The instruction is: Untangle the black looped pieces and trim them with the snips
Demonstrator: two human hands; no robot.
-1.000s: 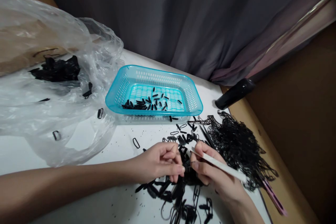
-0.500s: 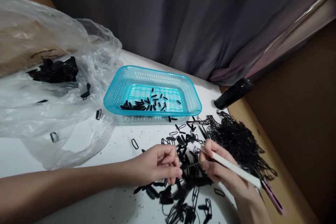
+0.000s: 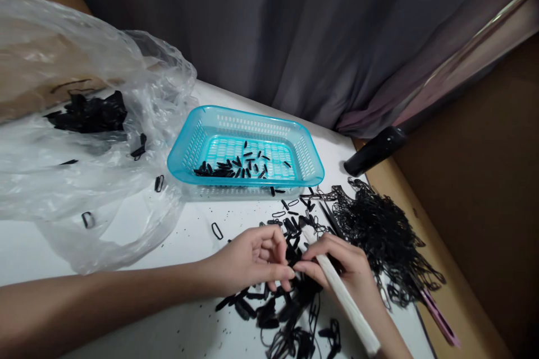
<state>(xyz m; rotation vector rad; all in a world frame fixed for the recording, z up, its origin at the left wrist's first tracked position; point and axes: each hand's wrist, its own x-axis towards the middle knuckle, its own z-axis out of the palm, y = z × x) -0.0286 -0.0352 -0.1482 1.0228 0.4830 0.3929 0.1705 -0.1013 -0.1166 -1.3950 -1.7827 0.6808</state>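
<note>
My left hand is closed in a pinch above the white table, thumb against the fingers; whatever is between the tips is too small to make out. Close against it, my right hand has its thumb and index fingertips at the left fingertips. A long flat white stick lies in the right hand's grip, slanting from upper left to lower right. Beneath both hands spreads a heap of small black pieces, some elongated, some thin loops. A blue plastic basket beyond them holds several short black pieces.
A tangled pile of black looped strips lies at right, with pink-handled tweezers or scissors at its edge. Behind stands a black cylinder. A clear plastic bag covers the left, black bits on it. A grey curtain hangs behind.
My right hand has moved left until its fingertips meet those of my left hand. The white stick has swung steeper, its lower end coming nearer. My left hand has barely moved.
</note>
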